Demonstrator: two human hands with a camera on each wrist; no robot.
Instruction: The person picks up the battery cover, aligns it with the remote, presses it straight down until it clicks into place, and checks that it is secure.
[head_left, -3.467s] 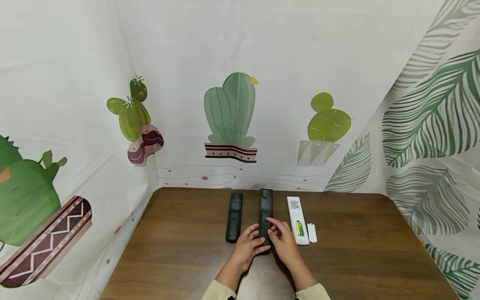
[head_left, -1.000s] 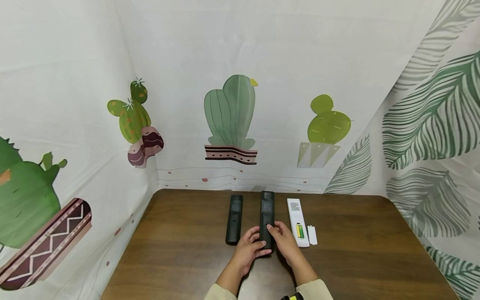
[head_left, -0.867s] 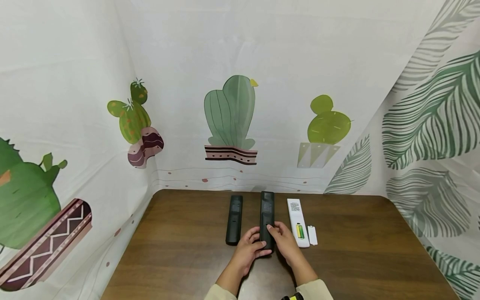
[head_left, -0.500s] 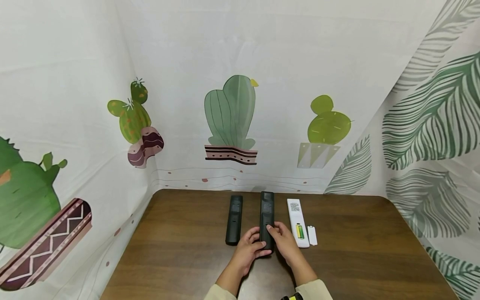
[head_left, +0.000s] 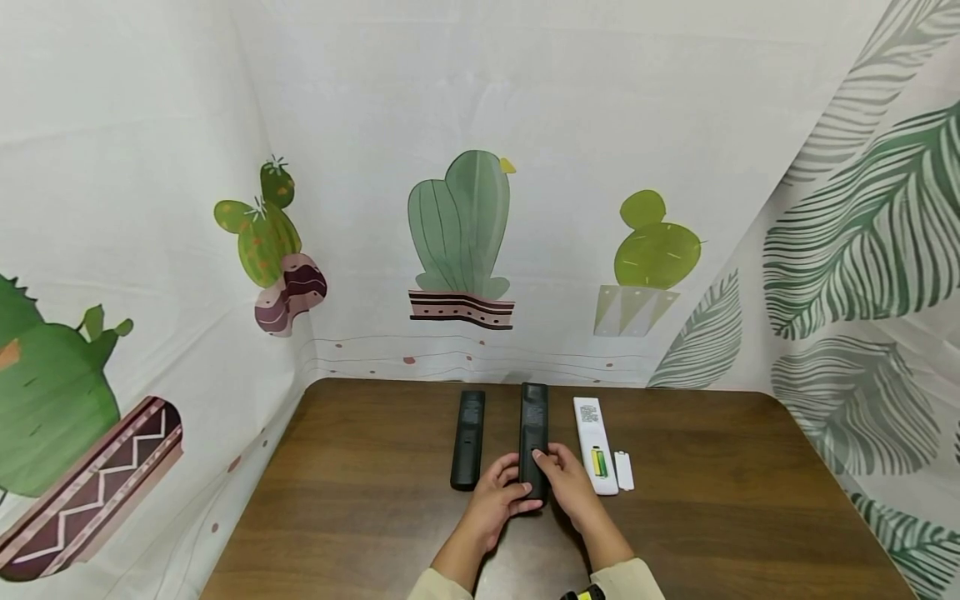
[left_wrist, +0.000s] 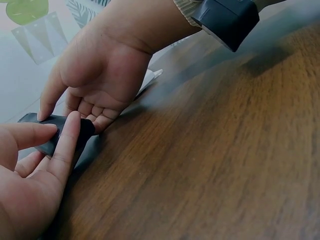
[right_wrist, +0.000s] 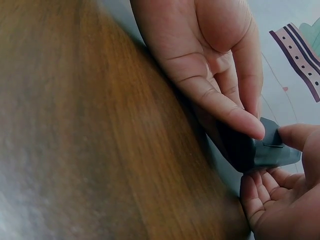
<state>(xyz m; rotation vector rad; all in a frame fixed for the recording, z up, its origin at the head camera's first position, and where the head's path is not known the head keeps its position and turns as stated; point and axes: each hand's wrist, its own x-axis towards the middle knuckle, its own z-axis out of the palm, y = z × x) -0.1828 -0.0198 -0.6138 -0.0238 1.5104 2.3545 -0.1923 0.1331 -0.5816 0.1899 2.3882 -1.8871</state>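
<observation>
A black remote control [head_left: 534, 412] lies back up in the middle, between both hands. My left hand [head_left: 491, 502] grips its near end, thumb on the back and a finger across the end. My right hand [head_left: 572, 487] holds the right side, with the thumb on the back cover and the fingers along the edge. In the left wrist view, the black remote [left_wrist: 85, 129] is partly covered by fingers. The right wrist view shows the remote's near end [right_wrist: 240, 152] between the left hand [right_wrist: 215, 65] and the right hand [right_wrist: 287, 200].
Left of the hands lies a second black remote [head_left: 468, 440], back up. To the right is a white remote [head_left: 592, 425] with its battery compartment uncovered and batteries showing. Its white cover [head_left: 624, 471] lies beside it. The brown wooden table [head_left: 337, 500] meets a printed curtain [head_left: 360, 250] behind.
Since 3.5 s ago, my right hand's fingers have moved from the top of the remote's back to its side, and the thumb now rests on the back. Over the last second, nothing visibly moves.
</observation>
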